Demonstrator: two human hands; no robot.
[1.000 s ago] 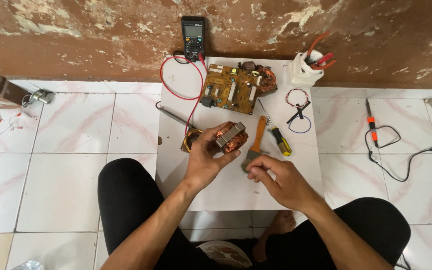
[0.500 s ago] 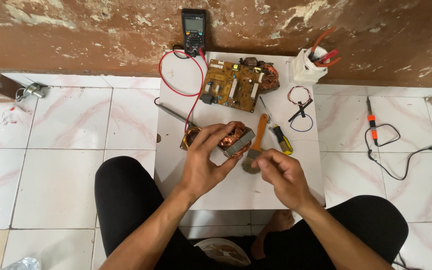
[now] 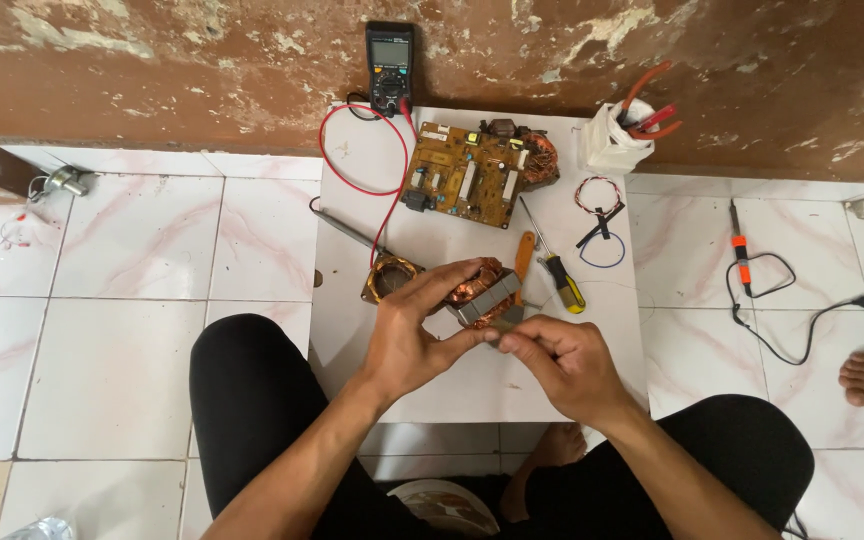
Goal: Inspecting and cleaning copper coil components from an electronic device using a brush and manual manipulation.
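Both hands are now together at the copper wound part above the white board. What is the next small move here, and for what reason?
Probably a small pull or pick with the right hand at the metal core's edge, while the left hand keeps the motor coil steady. The left fingers wrap the copper winding and the right fingertips pinch at its lower right corner. The screwdriver lies unused on the white board.

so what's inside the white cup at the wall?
The white cup holds red-handled tools; the handles stick out above the rim. Their heads are hidden by the cup wall, and anything else inside can't be seen.
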